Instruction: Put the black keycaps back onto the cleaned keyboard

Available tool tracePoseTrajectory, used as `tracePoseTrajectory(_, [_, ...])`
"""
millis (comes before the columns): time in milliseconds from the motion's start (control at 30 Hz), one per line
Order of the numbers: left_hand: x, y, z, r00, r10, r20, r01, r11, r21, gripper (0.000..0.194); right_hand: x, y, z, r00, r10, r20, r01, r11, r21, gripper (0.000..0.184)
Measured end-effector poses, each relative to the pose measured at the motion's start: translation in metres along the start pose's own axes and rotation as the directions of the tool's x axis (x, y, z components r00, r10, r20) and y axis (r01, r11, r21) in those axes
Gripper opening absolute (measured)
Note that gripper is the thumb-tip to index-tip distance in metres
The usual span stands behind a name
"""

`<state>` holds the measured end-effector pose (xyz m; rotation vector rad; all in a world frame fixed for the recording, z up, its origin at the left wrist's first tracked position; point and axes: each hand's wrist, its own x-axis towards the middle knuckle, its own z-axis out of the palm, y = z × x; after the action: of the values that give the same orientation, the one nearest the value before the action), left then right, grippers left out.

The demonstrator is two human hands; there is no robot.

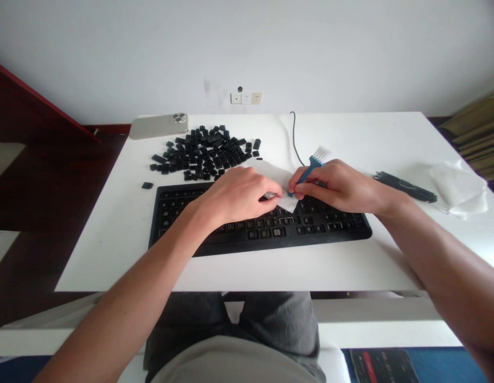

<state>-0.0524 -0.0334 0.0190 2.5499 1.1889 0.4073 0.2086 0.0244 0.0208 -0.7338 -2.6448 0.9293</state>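
Observation:
A black keyboard (231, 236) with its keycaps off lies across the front of the white table, rows of bare key sockets showing. My left hand (247, 194) is above its middle, fingers closed on a thin white wipe (273, 171). In my right hand (330, 183) is a small blue brush (308, 171), held like a pen. Its white bristles point up and away, while the handle's lower end touches the wipe near my left fingertips. Both hands and the wipe cover part of the upper key rows.
A heap of black keycaps (209, 151) lies behind the keyboard, with one loose keycap (147, 185) to its left. Farther back is a phone (159, 126). A thin cable (294, 135) runs behind; a black strip-shaped part (406, 186) and crumpled white wipes (460, 189) lie right.

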Motion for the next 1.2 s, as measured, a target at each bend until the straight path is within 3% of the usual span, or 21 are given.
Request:
tracePoseTrajectory(167, [0.000,-0.001,0.001,1.000,-0.009,-0.008,0.009,1.000,-0.009,0.022,0.000,-0.001,0.005,0.999,0.004,-0.034,-0.007,0.995,-0.097,0.027])
tracePoseTrajectory(400, [0.001,-0.005,-0.006,0.994,-0.070,-0.088,0.071,0.998,0.002,0.021,0.004,-0.010,0.017,0.989,-0.105,-0.100,0.081,0.972,-0.219,0.027])
tracePoseTrajectory(633, [0.001,-0.008,-0.009,0.988,-0.099,-0.121,0.103,0.994,0.022,0.020,0.006,-0.010,0.014,0.994,-0.074,-0.077,0.059,0.982,-0.178,0.025])
tracePoseTrajectory(1000, [0.001,-0.008,-0.010,0.991,-0.093,-0.100,0.097,0.995,0.037,0.021,0.008,-0.008,0.017,0.986,-0.135,-0.099,0.117,0.979,-0.170,0.027])
tracePoseTrajectory(1200, [0.001,-0.010,-0.013,0.982,-0.115,-0.151,0.117,0.993,0.006,0.023,0.008,-0.005,0.016,0.990,-0.122,-0.066,0.112,0.985,-0.133,0.025])
